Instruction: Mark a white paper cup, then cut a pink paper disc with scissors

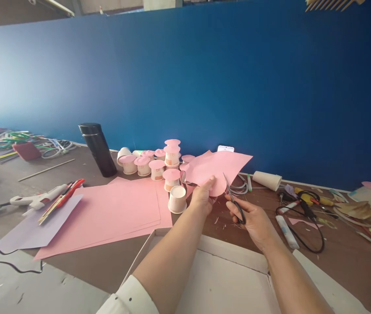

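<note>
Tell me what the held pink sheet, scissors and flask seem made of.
Sheet: matte pink paper; it is thin and curves. Scissors: thin grey blades, likely metal; black handles, probably plastic. Flask: glossy black, with pale sheen; metal or plastic, unclear.

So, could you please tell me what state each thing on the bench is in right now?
pink sheet: held up in the left hand, lower edge cut round
scissors: in the right hand, blades at the sheet's edge
black flask: upright, capped
white cup: upright, uncovered
beige cup: lying on its side
glue gun: lying flat
</note>
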`<state>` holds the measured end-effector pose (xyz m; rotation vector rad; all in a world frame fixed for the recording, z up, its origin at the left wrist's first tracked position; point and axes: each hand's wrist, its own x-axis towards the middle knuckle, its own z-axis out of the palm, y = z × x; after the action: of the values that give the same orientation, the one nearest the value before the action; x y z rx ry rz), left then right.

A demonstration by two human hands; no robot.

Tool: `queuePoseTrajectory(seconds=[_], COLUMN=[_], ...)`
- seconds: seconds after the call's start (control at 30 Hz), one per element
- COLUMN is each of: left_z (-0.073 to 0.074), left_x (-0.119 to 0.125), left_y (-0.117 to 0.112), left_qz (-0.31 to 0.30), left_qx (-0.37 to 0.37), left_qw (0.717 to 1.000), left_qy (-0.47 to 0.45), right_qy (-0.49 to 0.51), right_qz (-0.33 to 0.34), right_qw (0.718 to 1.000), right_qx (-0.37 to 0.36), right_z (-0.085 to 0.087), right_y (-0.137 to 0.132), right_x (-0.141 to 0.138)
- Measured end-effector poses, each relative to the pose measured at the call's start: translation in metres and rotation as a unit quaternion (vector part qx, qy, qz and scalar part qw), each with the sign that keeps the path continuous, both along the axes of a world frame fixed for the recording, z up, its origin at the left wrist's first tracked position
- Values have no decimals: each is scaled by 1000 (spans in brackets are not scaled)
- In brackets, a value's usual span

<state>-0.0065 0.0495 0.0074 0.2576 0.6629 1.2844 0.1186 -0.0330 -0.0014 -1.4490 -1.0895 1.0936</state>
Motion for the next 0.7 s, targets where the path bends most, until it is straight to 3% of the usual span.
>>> queuePoseTrajectory(seconds=[0.07, 0.23, 0.43, 0.7], left_z=[3, 7, 7, 5], left_x=[3, 5, 0, -2], left_y=[-4, -8, -3, -2], left_qz=[-4, 2, 21, -10], left_qx=[-44, -50, -16, 32], left_qw=[999, 998, 999, 995], left_qy=[-22, -24, 26, 91], right_qy=[-30, -61, -31, 3], right_qz=[3, 11, 24, 11], right_qw=[999, 998, 999, 1000], right_qx=[12, 24, 23, 0], right_z=[-4, -7, -2, 2], right_y=[2, 4, 1, -1], right_x=[-1, 1, -1, -2])
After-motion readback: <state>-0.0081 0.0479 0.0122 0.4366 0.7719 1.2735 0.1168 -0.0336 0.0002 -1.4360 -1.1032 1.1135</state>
